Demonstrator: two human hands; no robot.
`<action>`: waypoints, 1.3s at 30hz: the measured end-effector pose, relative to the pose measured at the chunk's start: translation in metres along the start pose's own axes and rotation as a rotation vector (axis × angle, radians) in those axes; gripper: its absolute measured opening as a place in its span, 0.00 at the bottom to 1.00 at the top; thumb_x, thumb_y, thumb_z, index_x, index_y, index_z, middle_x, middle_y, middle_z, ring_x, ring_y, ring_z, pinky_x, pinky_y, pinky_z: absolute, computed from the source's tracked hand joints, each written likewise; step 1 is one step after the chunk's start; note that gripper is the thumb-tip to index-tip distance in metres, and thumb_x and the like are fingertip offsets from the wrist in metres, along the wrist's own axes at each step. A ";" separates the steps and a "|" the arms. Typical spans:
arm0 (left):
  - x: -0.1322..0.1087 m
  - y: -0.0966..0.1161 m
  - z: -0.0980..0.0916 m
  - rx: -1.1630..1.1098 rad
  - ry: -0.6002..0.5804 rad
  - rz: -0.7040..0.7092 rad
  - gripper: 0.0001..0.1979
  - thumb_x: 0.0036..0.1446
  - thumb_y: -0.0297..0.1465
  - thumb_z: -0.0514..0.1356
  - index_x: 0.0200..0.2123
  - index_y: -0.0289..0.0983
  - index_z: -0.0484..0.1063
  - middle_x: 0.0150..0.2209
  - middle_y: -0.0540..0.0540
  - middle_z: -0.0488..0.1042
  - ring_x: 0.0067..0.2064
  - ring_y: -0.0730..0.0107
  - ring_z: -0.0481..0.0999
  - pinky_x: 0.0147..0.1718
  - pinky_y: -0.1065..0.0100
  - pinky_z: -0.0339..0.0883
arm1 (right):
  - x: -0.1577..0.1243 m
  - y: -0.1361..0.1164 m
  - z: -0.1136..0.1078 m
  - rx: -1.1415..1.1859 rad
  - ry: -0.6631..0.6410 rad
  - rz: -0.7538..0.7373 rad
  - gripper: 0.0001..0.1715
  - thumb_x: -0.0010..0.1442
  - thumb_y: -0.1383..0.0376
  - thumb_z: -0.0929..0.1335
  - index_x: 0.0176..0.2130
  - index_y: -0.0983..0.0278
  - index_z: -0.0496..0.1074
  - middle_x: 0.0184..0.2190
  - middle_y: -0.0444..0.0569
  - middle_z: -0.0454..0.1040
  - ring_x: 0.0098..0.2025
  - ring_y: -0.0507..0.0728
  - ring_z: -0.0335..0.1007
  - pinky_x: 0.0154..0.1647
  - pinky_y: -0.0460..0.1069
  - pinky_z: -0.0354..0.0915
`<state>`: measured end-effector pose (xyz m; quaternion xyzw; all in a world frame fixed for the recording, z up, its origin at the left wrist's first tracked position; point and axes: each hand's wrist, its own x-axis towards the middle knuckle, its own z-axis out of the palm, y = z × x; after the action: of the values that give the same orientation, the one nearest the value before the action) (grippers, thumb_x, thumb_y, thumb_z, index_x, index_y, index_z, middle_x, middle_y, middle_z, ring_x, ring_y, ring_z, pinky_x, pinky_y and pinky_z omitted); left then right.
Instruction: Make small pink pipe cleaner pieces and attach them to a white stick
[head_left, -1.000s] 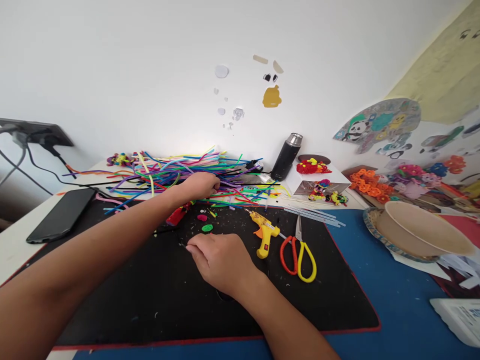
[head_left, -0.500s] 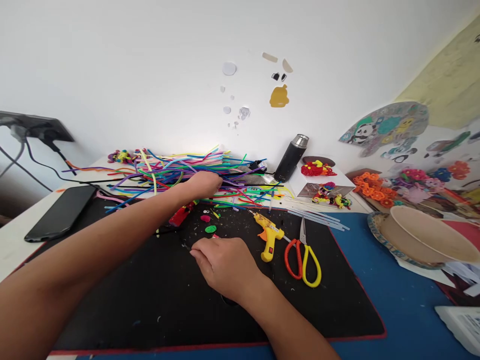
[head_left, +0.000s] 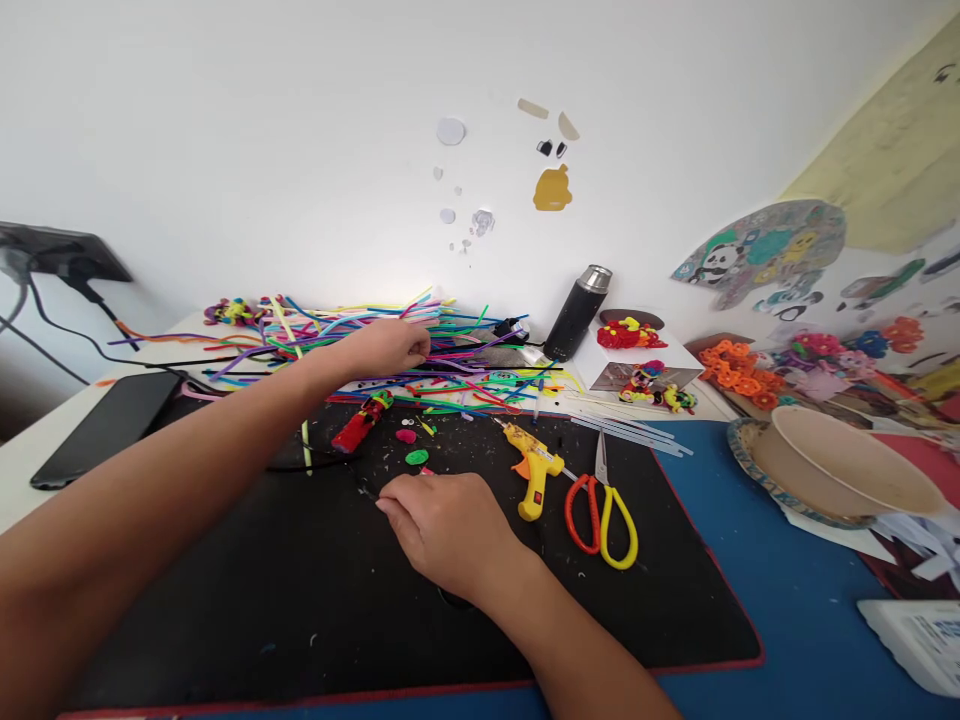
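My left hand (head_left: pixel 386 347) reaches far forward into a heap of coloured pipe cleaners (head_left: pixel 330 335) at the back of the desk, its fingers curled among the strands. My right hand (head_left: pixel 442 530) rests knuckles-up on the black mat (head_left: pixel 300 590), fingers bent down and pinched at a thin dark piece near its fingertips that I cannot make out. Just ahead of it lie a green felt disc (head_left: pixel 416 457), a small pink piece (head_left: pixel 406 436) and a red wrapped stick (head_left: pixel 361 421).
A yellow glue gun (head_left: pixel 532 466) and red-and-yellow scissors (head_left: pixel 602 510) lie right of my right hand. A black phone (head_left: pixel 105 425) sits at the left, a dark flask (head_left: pixel 577 312) at the back, paper bowls (head_left: pixel 840 465) and craft flowers (head_left: pixel 739 370) on the right.
My left hand has drawn slightly left and back within the pipe cleaner heap. My right hand has barely shifted on the mat.
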<state>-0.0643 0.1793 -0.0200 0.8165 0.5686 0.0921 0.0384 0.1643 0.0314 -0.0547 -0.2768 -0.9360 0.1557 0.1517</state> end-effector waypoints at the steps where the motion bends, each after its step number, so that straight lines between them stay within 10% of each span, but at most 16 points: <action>1: -0.002 0.001 -0.002 -0.084 0.061 -0.024 0.09 0.60 0.34 0.58 0.36 0.39 0.78 0.34 0.47 0.81 0.35 0.62 0.78 0.35 0.66 0.65 | 0.000 0.000 0.000 0.005 0.005 0.000 0.16 0.75 0.61 0.61 0.43 0.63 0.77 0.37 0.48 0.85 0.38 0.57 0.82 0.34 0.48 0.64; 6: -0.012 0.015 -0.037 -0.745 0.730 -0.180 0.05 0.56 0.32 0.65 0.34 0.37 0.75 0.32 0.48 0.79 0.33 0.69 0.74 0.37 0.66 0.67 | 0.000 0.001 -0.001 0.055 0.021 0.018 0.15 0.75 0.61 0.63 0.44 0.62 0.77 0.38 0.47 0.85 0.39 0.57 0.82 0.35 0.48 0.64; 9: -0.022 0.026 -0.075 -1.214 0.886 -0.121 0.04 0.56 0.27 0.65 0.32 0.36 0.71 0.29 0.49 0.75 0.29 0.73 0.71 0.33 0.68 0.66 | 0.000 0.001 -0.004 0.161 0.042 0.054 0.12 0.73 0.62 0.65 0.43 0.61 0.78 0.37 0.46 0.84 0.38 0.56 0.81 0.36 0.48 0.64; 14: -0.055 0.045 -0.106 -1.591 0.675 -0.215 0.09 0.67 0.25 0.56 0.31 0.35 0.67 0.28 0.51 0.68 0.28 0.80 0.66 0.34 0.73 0.65 | 0.000 0.006 -0.008 0.454 0.206 0.155 0.11 0.72 0.62 0.67 0.42 0.60 0.79 0.33 0.43 0.82 0.35 0.53 0.77 0.36 0.46 0.63; 19: -0.091 0.074 -0.059 -1.596 0.236 -0.285 0.15 0.47 0.34 0.76 0.31 0.34 0.75 0.28 0.47 0.76 0.26 0.74 0.72 0.24 0.73 0.67 | 0.004 0.019 -0.005 0.871 0.243 0.382 0.17 0.70 0.52 0.67 0.40 0.62 0.77 0.22 0.40 0.70 0.20 0.50 0.64 0.23 0.46 0.58; 27: -0.127 0.108 0.000 -1.561 0.208 -0.374 0.15 0.47 0.38 0.76 0.29 0.37 0.76 0.29 0.50 0.75 0.28 0.72 0.73 0.30 0.69 0.69 | 0.008 0.024 0.002 1.177 0.211 0.366 0.28 0.65 0.41 0.68 0.36 0.63 0.70 0.25 0.40 0.70 0.17 0.48 0.66 0.18 0.44 0.59; 39: -0.136 0.106 0.008 -1.621 0.186 -0.414 0.16 0.48 0.39 0.75 0.31 0.38 0.73 0.25 0.53 0.69 0.25 0.74 0.64 0.27 0.71 0.60 | 0.007 0.010 0.001 1.122 0.071 0.333 0.22 0.63 0.47 0.71 0.34 0.63 0.70 0.22 0.39 0.70 0.17 0.48 0.64 0.20 0.44 0.59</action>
<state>-0.0105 0.0155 -0.0244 0.4046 0.4657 0.5298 0.5820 0.1634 0.0430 -0.0579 -0.3026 -0.6487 0.6397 0.2799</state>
